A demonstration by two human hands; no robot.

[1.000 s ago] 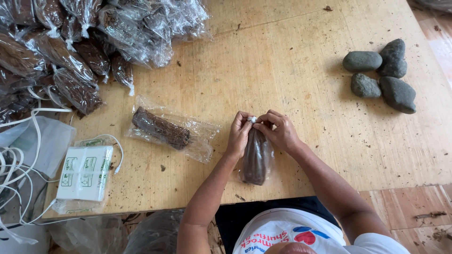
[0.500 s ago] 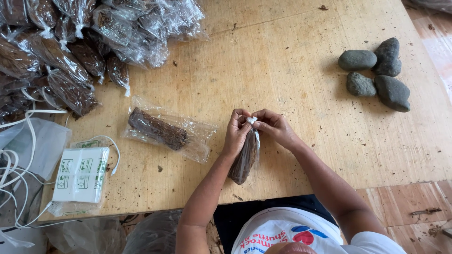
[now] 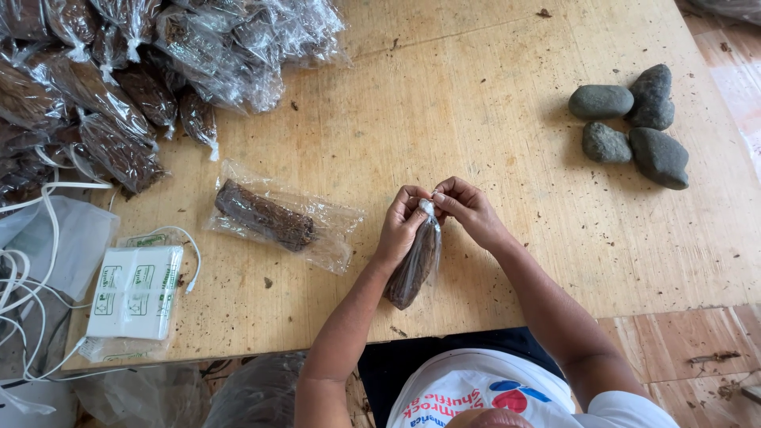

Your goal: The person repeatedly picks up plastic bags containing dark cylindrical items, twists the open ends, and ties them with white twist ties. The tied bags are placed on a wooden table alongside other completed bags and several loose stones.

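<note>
— What does the view cut off?

— The pile of filled plastic bags (image 3: 119,87) runs off the top and left edges, so its extent cannot be told. The white cables (image 3: 32,261) leave the frame at the left too.

— And by the hands?

— The twisted neck of the small bag (image 3: 415,265) is covered by the fingers of the left hand (image 3: 400,226) and right hand (image 3: 468,208); whether it is knotted cannot be told.

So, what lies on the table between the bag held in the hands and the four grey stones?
In the head view, only bare wooden table with small dark crumbs lies between the held bag and the grey stones.
</note>
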